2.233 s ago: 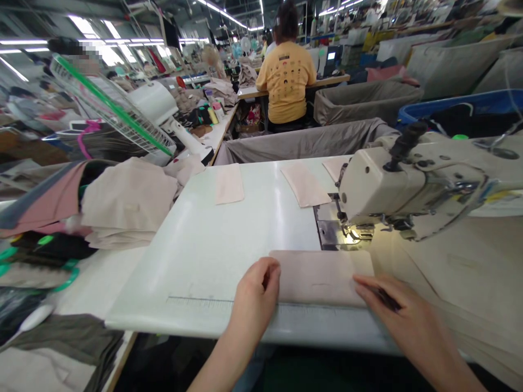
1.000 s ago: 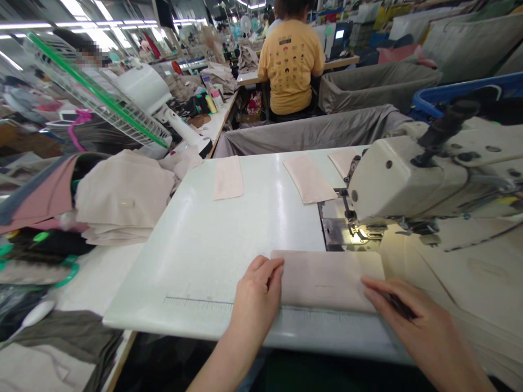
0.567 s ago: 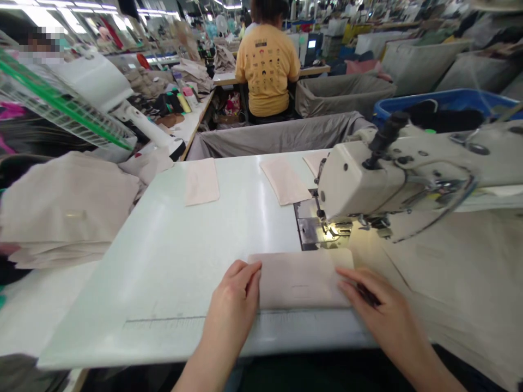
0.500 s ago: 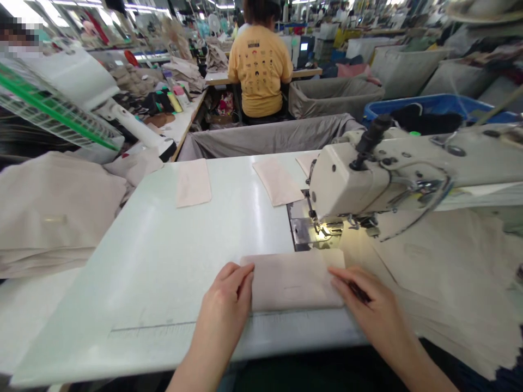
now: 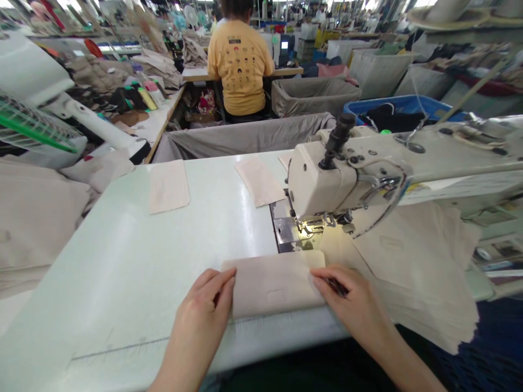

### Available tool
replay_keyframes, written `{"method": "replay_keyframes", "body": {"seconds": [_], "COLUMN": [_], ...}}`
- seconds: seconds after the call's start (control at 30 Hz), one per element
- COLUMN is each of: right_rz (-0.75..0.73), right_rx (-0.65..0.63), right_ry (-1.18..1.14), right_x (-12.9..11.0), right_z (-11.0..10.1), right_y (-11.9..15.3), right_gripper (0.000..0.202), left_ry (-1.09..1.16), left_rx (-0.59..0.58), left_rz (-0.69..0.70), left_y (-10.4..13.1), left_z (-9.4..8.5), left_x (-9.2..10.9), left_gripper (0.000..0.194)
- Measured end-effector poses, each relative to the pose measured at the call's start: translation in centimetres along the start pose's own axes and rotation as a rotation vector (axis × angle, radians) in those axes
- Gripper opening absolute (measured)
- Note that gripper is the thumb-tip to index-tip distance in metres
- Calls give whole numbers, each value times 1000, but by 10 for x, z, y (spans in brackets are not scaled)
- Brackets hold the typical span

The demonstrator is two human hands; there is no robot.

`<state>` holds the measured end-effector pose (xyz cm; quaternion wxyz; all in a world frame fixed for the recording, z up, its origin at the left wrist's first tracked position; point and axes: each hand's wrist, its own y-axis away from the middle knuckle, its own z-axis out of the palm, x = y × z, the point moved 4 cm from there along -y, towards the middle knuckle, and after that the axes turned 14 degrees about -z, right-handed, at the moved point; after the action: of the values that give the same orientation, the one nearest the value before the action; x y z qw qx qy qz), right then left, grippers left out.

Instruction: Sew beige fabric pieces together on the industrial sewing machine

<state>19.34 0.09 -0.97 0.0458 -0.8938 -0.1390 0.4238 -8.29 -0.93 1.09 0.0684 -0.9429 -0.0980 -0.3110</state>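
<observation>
A beige fabric piece [image 5: 273,280] with a small rectangular mark near its lower edge lies on the pale table in front of the sewing machine [image 5: 314,179]. My left hand [image 5: 204,305] pinches its left edge between thumb and fingers. At the opposite edge, my right hand [image 5: 351,296] is closed on the fabric in the same way. Something dark, too hidden to name, shows inside the right palm. The machine's lit needle area [image 5: 310,227] is just beyond the fabric's upper right edge.
Two smaller beige pieces, a left one [image 5: 169,186] and a right one [image 5: 260,181], lie farther back. Layered beige fabric [image 5: 412,277] spreads at the right, and more fabric [image 5: 38,212] is stacked left. Beyond the table are a cloth-lined bin [image 5: 245,139] and a seated person [image 5: 237,65].
The whole view has shifted, so the table and machine appear farther left. Both hands keep hold of the fabric piece, whose rectangular mark now shows more fully.
</observation>
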Motion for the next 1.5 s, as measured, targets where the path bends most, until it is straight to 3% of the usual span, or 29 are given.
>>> {"method": "replay_keyframes", "body": {"seconds": [0.67,0.8,0.93,1.03,1.1,1.17,1.23,1.37,1.5], "right_rz": [4,-194,-452,-514,-498,-468,-444,-405,-372], "right_rx": [-52,-76,-109,-131,-130,-117,-100,-89,-118], "right_ry": [80,285,486,530,539,549,552,533,527], "right_x": [-2,-11,-18,-17,-15,-14,-15,-21,-25], "right_z": [1,-4,-10,-9,-5,-1,3,8,12], "right_y": [-3,-4,-4,-5,-5,-6,-6,-8,-9], "right_gripper": [23,23,22,18,15,12,15,19,20], "left_ry": [-46,-259,-391,-437,-503,-575,-626,-590,-543], "left_rx": [1,79,208,125,-39,-117,-135,-122,-186], "left_rz": [19,61,306,439,450,414,390,401,473], "left_y": [2,9,8,-11,-32,-55,-74,-97,-115], "left_z": [1,2,0,5,14,22,33,58,79], "left_x": [2,7,13,14,17,28,47,85,100], "left_gripper": [35,31,25,25,26,22,20,40,36]}}
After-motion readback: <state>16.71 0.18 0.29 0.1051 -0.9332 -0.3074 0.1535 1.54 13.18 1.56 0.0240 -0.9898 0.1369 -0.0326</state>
